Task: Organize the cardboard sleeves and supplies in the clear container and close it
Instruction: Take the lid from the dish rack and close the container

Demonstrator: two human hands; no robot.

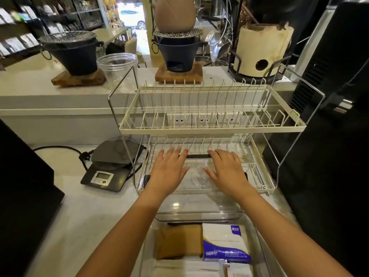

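A clear container (pixel 258 244) sits at the bottom of the view on the counter, its top uncovered. Inside lie a brown stack of cardboard sleeves (pixel 178 241), a white and blue tissue pack (pixel 225 243) and white paper supplies (pixel 189 268). Beyond it, a clear lid (pixel 196 173) with black clips rests partly on the dish rack's lower tier. My left hand (pixel 168 171) and my right hand (pixel 226 170) lie palm down on the lid with fingers spread, not closed around anything.
A cream two-tier dish rack (pixel 211 128) stands right behind the container. A black kitchen scale (pixel 108 168) with its cord sits to the left. A clear plastic cup (pixel 117 66), charcoal stoves and a clay stove line the raised ledge. Dark machines flank both sides.
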